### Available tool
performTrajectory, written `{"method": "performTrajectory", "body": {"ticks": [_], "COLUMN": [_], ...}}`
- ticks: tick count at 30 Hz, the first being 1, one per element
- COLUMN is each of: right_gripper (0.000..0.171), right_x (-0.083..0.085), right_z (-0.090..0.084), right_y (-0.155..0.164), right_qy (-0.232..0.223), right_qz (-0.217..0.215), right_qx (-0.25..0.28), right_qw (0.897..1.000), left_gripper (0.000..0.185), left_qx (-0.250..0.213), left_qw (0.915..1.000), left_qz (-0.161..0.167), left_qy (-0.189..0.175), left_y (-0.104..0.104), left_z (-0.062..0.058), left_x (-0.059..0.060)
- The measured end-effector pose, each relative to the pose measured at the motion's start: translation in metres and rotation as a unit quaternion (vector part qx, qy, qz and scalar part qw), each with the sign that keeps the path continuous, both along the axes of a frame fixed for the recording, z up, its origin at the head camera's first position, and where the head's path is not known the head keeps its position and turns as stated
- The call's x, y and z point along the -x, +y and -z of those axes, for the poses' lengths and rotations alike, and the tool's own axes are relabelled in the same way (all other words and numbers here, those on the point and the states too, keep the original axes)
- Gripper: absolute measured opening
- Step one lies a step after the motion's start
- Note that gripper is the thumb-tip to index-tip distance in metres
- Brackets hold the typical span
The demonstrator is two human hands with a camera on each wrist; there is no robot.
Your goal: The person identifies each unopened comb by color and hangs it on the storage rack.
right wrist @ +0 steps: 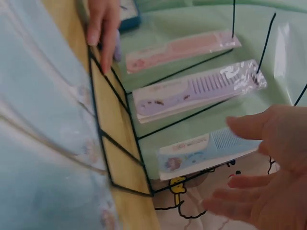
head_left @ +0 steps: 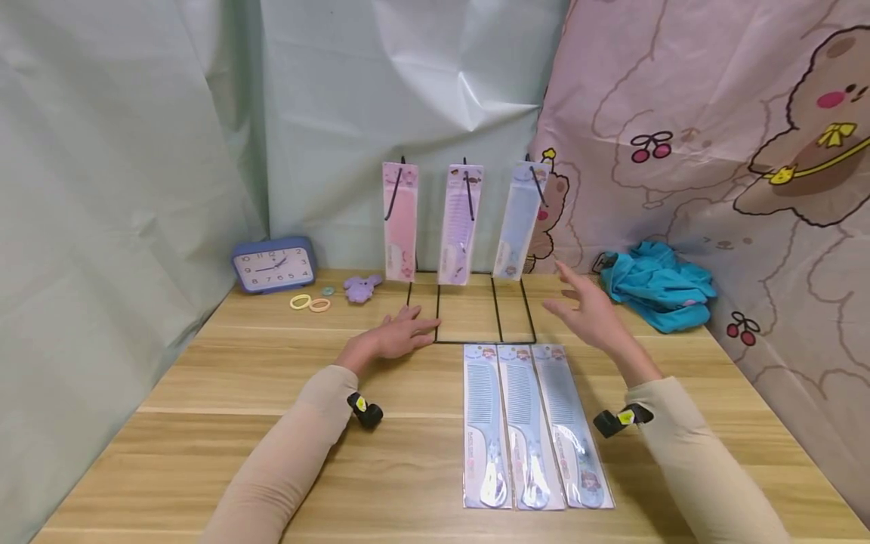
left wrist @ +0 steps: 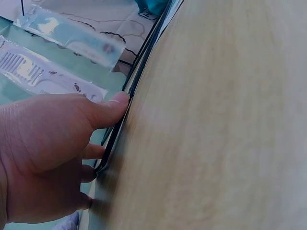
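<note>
Our hands at the wire rack

Our left hand lies spread, touching the rack base (on the worktop); our right hand hovers spread beside the hanging blue comb.

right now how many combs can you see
6, all packaged. Three hang on the wire rack: pink comb, purple comb, blue comb. Three blue combs lie side by side on the table. None seem hidden.
</note>
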State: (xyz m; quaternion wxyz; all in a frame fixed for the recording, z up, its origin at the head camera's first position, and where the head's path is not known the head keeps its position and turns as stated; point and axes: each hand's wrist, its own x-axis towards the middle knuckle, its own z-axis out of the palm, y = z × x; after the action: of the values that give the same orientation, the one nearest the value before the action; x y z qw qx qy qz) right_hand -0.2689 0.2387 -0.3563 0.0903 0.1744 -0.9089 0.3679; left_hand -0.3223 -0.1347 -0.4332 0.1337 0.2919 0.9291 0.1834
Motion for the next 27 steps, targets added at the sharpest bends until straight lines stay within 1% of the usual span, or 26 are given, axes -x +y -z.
{"method": "performTrajectory", "body": {"ticks": [4,7,10,11,14,17,20,23,27], "right_gripper": [0.080,0.089,0.102,0.107,0.118,0.126,0.131,0.134,0.132], "right_x": [-0.020,-0.033,-0.046,-0.051,-0.063,-0.072,-0.075,-0.074,-0.067], "right_z": [0.012,0.020,0.023,0.023,0.025,0.028,0.030,0.035,0.039], "right_y": [0.007,0.011,0.010,0.009,0.004,-0.003,-0.009,-0.012,-0.005], "right_qy": [-0.038,-0.086,-0.145,-0.165,-0.204,-0.221,-0.223,-0.219,-0.225], "right_qz": [-0.013,-0.008,-0.006,-0.008,-0.017,-0.013,0.003,0.009,0.014], "right_qx": [-0.051,-0.077,-0.127,-0.145,-0.197,-0.219,-0.226,-0.235,-0.228], "right_qw": [0.998,0.993,0.981,0.976,0.959,0.950,0.948,0.947,0.947], "left_gripper": [0.053,0.052,0.052,0.052,0.053,0.053,0.053,0.052,0.052], "left_qx": [-0.001,-0.005,-0.008,-0.008,-0.005,-0.004,-0.004,-0.003,0.000], "left_qw": [1.0000,1.0000,1.0000,1.0000,0.9999,1.0000,1.0000,1.0000,1.0000], "left_qz": [0.002,0.004,0.004,0.005,0.009,0.009,0.006,0.006,0.003], "left_qy": [-0.001,0.000,0.001,0.001,-0.001,-0.001,0.001,0.003,0.003], "left_y": [0.000,0.000,0.000,0.001,0.001,0.001,0.001,0.001,0.001], "left_z": [0.001,0.002,0.001,0.001,0.000,0.000,-0.001,-0.001,-0.001], "left_x": [-0.001,0.000,-0.001,-0.001,-0.002,-0.001,-0.001,0.000,0.000]}}
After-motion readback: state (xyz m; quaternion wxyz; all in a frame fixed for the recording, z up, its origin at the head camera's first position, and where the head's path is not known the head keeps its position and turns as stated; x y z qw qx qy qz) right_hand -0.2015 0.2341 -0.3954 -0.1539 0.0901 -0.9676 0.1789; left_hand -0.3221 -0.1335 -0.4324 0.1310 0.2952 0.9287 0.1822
